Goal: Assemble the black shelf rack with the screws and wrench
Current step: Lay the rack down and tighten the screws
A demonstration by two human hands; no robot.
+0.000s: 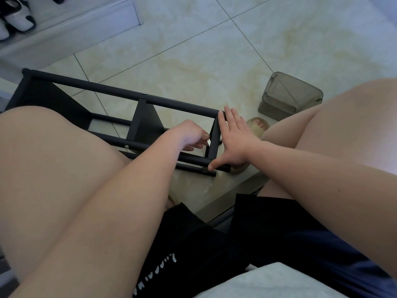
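1. The black shelf rack (120, 92) lies on its side on the tiled floor (214, 50), between the knees of a seated person; its long tubes run from far left to near right, with dark panels between them.
2. A silver screw head (126, 146) shows on the near tube, close to the left knee.
3. The right hand (234, 143) is spread flat, fingers straight and together, pressed against the outer side of the rack's right end; its thumb reaches out to touch the end of the near tube.
4. The left hand (193, 134) sits just inside that same end, fingers curled in toward the end piece; whether they pinch a screw, the wrench or nothing at all cannot be told, since the fingertips hide it.
5. The two hands are close together, with only the end piece between them.
6. A foot in a beige slipper (257, 125) rests on the floor just right of the right hand; a grey translucent container (290, 97) stands beyond it.
7. Black-and-white shoes (17, 16) sit on a low ledge at far left.
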